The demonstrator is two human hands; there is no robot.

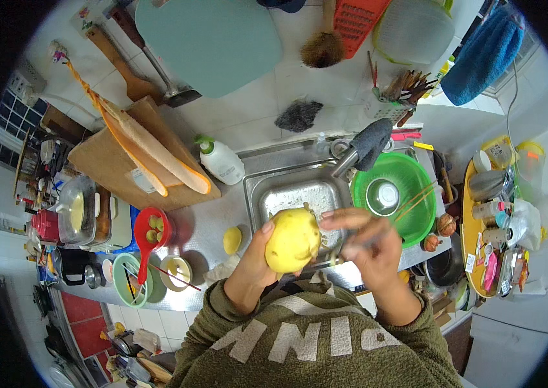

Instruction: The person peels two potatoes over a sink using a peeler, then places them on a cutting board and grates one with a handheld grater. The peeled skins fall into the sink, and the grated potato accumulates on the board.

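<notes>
My left hand [253,257] is wrapped around a large yellow potato [291,241], mostly peeled, with brown spots and small bits of skin left on it. Just to the right of the potato is my right hand [371,245], blurred by motion, its index finger stretched toward the potato. Something small and blurred shows by its thumb, and I cannot make out whether the hand holds it. Beneath both hands lies a steel sink [254,194], wet inside, with dark peel scraps partly hidden by the potato. A smaller peeled potato [232,240] rests on the counter left of the sink.
A grey cloth hangs on the faucet [344,164]. Right of the sink sits a green basin [427,213] holding a steel bowl [383,196] and chopsticks. On the left stand a pump bottle [223,162], a red strainer [144,252], a small bowl [182,271] and a cutting board [104,162].
</notes>
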